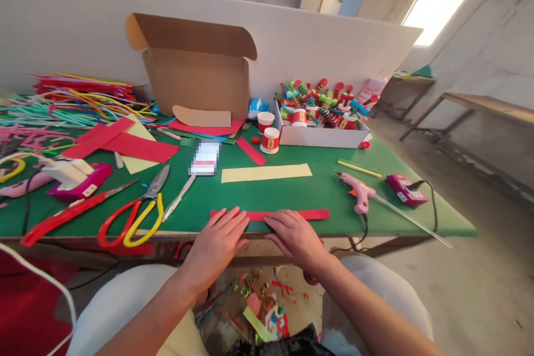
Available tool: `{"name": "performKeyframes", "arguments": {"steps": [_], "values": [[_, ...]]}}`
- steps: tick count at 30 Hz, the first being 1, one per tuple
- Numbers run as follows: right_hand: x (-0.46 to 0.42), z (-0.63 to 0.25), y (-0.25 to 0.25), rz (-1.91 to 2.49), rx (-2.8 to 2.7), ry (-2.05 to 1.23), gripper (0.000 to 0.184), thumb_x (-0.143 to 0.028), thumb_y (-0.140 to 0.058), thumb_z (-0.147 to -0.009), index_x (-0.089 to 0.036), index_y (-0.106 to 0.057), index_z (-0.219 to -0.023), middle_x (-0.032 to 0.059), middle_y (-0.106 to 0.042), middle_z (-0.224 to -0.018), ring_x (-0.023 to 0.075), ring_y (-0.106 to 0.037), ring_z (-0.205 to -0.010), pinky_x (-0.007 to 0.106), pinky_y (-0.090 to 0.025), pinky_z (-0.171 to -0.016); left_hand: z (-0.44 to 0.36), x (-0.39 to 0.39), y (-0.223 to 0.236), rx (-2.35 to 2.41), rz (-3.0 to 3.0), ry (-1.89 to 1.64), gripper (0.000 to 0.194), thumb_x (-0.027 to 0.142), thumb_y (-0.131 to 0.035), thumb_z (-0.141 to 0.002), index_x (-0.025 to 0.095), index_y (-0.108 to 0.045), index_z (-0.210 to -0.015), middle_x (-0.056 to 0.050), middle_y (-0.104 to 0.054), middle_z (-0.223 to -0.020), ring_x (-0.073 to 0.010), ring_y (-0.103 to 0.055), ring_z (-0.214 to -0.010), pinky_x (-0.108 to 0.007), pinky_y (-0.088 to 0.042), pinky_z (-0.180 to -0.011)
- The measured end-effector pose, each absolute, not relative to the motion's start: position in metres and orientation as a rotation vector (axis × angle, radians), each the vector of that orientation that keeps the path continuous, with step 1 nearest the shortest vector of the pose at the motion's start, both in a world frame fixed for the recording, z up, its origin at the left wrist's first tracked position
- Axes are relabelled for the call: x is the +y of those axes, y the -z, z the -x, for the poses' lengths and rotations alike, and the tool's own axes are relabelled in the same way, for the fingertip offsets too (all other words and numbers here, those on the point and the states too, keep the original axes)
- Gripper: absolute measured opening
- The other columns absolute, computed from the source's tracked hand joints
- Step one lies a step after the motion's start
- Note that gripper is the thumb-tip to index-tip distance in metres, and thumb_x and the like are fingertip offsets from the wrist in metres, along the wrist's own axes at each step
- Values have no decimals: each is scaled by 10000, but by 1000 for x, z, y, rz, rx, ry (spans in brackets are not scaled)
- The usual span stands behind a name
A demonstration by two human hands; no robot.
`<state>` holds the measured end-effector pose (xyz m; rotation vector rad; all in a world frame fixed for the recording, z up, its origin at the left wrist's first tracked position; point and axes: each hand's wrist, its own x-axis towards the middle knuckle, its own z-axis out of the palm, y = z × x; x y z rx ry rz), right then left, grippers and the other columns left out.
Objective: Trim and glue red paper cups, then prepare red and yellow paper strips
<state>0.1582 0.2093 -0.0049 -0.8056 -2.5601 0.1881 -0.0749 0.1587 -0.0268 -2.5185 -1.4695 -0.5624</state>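
A narrow red strip lies along the front edge of the green tabletop. Both hands rest on it: my left hand lies flat towards its left end, and my right hand presses near its middle, fingers stretched out. Parts of the strip are hidden beneath them. Just beyond lies a pale yellow strip. To the left are scissors with one red and one yellow handle. A pink glue gun with a clear glue stick is to the right.
At the back right, a white box holds many colourful figures. Two red-and-white cups stand beside it. An open cardboard box, pipe cleaners and red sheets occupy the back left. Power adapters have trailing cords.
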Motion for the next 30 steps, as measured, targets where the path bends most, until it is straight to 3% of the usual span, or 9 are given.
{"name": "performKeyframes", "arguments": {"steps": [3,6,9,13,17,23,30], "values": [[209,-160,5,864,-2512,-205,293,-285,-505,-1003,-148,-667,-1205,144,-715,-1128,241,-630,-1011,403,-545,-888,73,162,27,-1480,2508,640,350,252,-491,-987,155,-618,-1298,-121,-662,-1326,-262,-575,-1285,-452,-492,-1057],[212,-159,5,923,-2482,-235,275,-230,-472,-1012,-153,-684,-1169,126,-720,-1102,226,-629,-964,379,-536,-857,66,169,24,-1477,2520,695,363,131,-426,-977,138,-621,-1282,-118,-682,-1290,-242,-590,-1259,-419,-518,-1025],[218,-157,6,944,-2508,-239,272,-205,-460,-1015,-176,-703,-1134,109,-725,-1059,212,-621,-928,358,-523,-829,61,177,16,-1498,2549,620,396,8,-397,-917,157,-667,-1164,-99,-725,-1168,-220,-646,-1135,-380,-538,-967],[224,-155,7,959,-2524,-191,239,-280,-513,-1009,-186,-716,-1094,90,-722,-993,200,-607,-895,338,-497,-815,58,183,3,-1480,2568,376,309,-32,-439,-873,152,-673,-953,-97,-722,-1001,-233,-662,-961,-366,-548,-845],[226,-154,7,974,-2510,-96,228,-317,-527,-1007,-200,-723,-1018,60,-716,-918,185,-587,-840,316,-451,-762,56,185,1,-1417,2519,399,266,-11,-457,-889,149,-670,-890,-83,-698,-898,-228,-646,-858,-353,-527,-781],[223,-151,11,981,-2558,92,258,-238,-481,-1027,-202,-713,-919,51,-683,-835,182,-543,-786,324,-373,-704,53,183,4,-1337,2430,626,274,77,-430,-962,154,-689,-912,-89,-685,-931,-221,-611,-858,-351,-487,-776],[224,-156,12,985,-2585,112,198,-229,-524,-1008,-212,-718,-970,44,-683,-846,188,-543,-798,328,-389,-709,55,183,6,-1367,2489,556,252,82,-450,-962,163,-680,-900,-74,-641,-868,-228,-552,-848,-351,-454,-742]]}}
